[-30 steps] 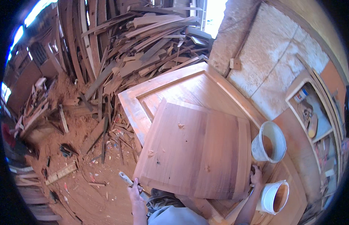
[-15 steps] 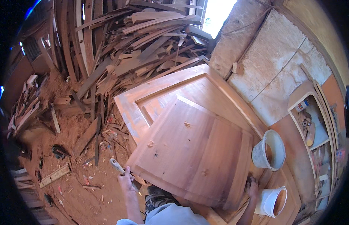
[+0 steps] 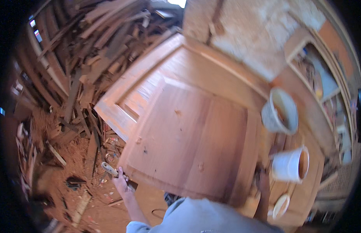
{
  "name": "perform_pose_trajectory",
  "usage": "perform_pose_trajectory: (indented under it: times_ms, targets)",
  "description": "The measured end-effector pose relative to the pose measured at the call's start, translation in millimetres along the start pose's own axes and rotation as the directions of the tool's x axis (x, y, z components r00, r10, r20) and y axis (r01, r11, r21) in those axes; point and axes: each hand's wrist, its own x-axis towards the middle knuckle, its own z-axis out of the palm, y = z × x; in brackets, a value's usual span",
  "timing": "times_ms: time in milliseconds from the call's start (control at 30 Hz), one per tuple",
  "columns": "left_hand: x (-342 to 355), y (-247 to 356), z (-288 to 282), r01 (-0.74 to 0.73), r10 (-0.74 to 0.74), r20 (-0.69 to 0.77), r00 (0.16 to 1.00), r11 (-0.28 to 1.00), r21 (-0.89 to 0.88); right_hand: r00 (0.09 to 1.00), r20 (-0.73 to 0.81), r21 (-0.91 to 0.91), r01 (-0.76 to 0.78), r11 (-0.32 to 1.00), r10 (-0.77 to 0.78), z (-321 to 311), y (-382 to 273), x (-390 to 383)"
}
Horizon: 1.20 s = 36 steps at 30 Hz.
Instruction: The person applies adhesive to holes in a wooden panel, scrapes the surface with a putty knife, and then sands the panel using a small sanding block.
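Note:
A reddish-brown wooden panel (image 3: pixel 192 143) with bevelled edges lies tilted in front of me, over a larger framed wooden door (image 3: pixel 215 72). My left hand (image 3: pixel 121 182) is closed round a putty knife (image 3: pixel 110 169); its pale handle points up and away, and its dark blade shows below the fingers. This hand is right by the panel's near left corner. At the panel's right edge, my right hand (image 3: pixel 262 180) grips the side, its fingertips blurred and partly hidden. Small filler-like spots and dark knots mark the panel's face.
A grey bucket (image 3: pixel 279 112) and a white bucket (image 3: pixel 290 165) with brownish insides stand on the door at the right. Near them lies a round lid (image 3: pixel 281 206). Scrap timber (image 3: pixel 106 39) is heaped at the far left; shelves (image 3: pixel 318 75) stand far right.
My view has swung, so the panel, door and timber heap sit further left and higher. The round lid has come into view. Both hands keep their places at the panel's sides.

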Motion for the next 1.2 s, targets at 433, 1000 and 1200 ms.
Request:
perform_pose_trajectory:
  times_ms: [433,1000,1200]
  targets:
    - [-1,13,-4,-0.023,0.027,-0.031,0.999,0.993,0.117,0.999,-0.034,0.127,-0.037,0.991,0.042,-15,-8,-18]
    - [5,14,-3,-0.063,0.067,-0.009,0.998,0.973,0.221,0.990,-0.006,0.077,-0.138,0.987,0.139,-24,3,-85]
    - [0,18,1,-0.133,0.130,0.029,0.991,0.949,0.287,0.975,-0.016,-0.063,-0.224,0.973,0.223,-13,-13,-81]
